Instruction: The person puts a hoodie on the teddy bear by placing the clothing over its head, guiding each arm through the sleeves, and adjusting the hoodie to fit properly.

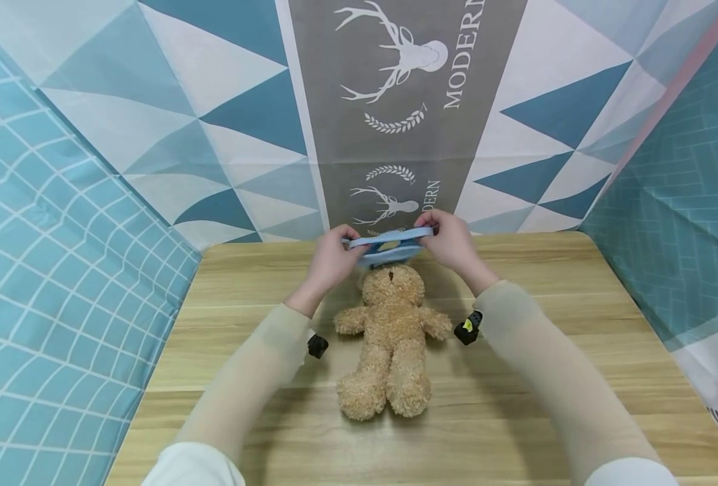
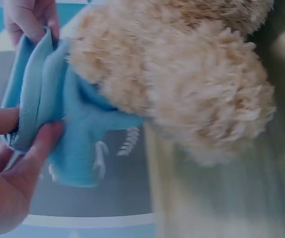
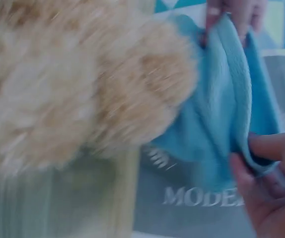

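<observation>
A light brown teddy bear (image 1: 393,322) lies on its back on the wooden table, head toward the patterned backdrop. Just beyond its head, a small light blue garment (image 1: 391,256) of soft cloth is stretched wide at its hem. My left hand (image 1: 330,263) pinches one side of that hem and my right hand (image 1: 454,244) the other. In the left wrist view, a sleeve-like part of the blue garment (image 2: 78,158) hangs below the hem, close to the bear's fur (image 2: 207,89). The garment partly hides the top of the bear's head.
The wooden table (image 1: 225,378) ends at a grey, white and blue patterned backdrop (image 1: 243,101). Blue cloth walls stand on the left (image 1: 79,283) and right (image 1: 687,202). A small dark device is strapped at each wrist.
</observation>
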Demonstrator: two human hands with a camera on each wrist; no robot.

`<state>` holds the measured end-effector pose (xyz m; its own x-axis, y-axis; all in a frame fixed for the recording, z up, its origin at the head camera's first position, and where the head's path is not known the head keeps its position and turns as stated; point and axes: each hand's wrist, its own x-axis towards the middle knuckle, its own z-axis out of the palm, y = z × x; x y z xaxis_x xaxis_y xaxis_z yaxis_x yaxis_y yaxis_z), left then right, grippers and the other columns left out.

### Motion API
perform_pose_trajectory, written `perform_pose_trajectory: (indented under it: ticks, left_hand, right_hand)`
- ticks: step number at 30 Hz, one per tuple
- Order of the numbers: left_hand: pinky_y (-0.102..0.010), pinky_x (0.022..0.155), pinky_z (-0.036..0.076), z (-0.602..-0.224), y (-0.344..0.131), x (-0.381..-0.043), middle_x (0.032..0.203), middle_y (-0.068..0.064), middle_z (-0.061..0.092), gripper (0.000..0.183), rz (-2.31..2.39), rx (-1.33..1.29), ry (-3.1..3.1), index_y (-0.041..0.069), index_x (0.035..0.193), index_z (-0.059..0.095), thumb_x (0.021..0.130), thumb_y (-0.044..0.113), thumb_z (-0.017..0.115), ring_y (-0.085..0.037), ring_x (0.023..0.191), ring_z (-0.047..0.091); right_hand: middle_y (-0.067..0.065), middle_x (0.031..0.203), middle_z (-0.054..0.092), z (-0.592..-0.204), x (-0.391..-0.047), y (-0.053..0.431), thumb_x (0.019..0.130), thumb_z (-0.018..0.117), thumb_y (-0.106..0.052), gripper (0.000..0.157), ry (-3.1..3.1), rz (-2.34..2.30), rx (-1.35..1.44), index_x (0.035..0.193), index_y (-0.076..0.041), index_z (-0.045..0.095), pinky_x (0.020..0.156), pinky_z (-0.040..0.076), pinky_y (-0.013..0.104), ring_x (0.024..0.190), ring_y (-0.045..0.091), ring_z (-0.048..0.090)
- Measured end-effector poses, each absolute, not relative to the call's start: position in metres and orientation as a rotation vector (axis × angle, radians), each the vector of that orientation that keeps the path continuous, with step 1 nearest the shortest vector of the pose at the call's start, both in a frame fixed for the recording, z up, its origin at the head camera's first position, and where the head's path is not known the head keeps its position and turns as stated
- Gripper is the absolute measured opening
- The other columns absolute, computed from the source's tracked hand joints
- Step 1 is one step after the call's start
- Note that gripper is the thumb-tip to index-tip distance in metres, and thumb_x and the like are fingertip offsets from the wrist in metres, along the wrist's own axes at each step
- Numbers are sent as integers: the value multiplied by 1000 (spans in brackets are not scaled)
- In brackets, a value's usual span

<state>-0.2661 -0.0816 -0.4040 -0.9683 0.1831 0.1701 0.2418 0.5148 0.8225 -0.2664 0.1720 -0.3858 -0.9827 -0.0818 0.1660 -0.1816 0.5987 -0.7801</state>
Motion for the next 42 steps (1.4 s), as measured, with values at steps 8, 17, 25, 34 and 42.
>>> perform_pose_trajectory:
  ticks: [8,17,25,34,42]
  left_hand:
    - [-42,87,55,-455,-73,-288,103,-17,69,29,-1263,-368,-2553,-2,102,73,77,-10,86,-32,94,64]
    - [-38,82,54,-487,-72,-287,94,-12,73,18,-1377,-238,-2719,1,93,73,81,-12,69,-27,88,65]
    - [-45,96,54,-500,-72,-284,116,-18,60,47,-1072,-375,-2853,0,109,64,73,-28,55,-34,107,61]
    - [-44,91,56,-507,-87,-269,106,-17,73,27,-1515,-336,-2802,-4,113,75,91,-9,60,-31,99,67]
    - [-51,110,46,-498,-98,-253,141,-16,63,51,-2039,-339,-2868,2,146,61,99,21,66,-34,126,59]
  right_hand:
    - [10,99,70,-438,-278,161,75,55,21,41,-2744,865,420,100,-6,70,81,54,42,87,27,62]
    - [4,88,69,-471,-274,161,80,56,20,35,-2877,514,493,84,-13,65,68,55,43,78,24,63]
    - [8,99,77,-488,-265,160,97,65,8,23,-2931,367,480,98,-13,73,74,62,51,91,32,74]
    - [18,105,70,-487,-252,182,100,52,2,40,-2992,1244,589,139,3,63,92,54,49,90,33,66]
    - [24,151,56,-465,-235,198,105,68,-41,75,-3053,1556,724,163,-3,40,115,41,59,136,42,55]
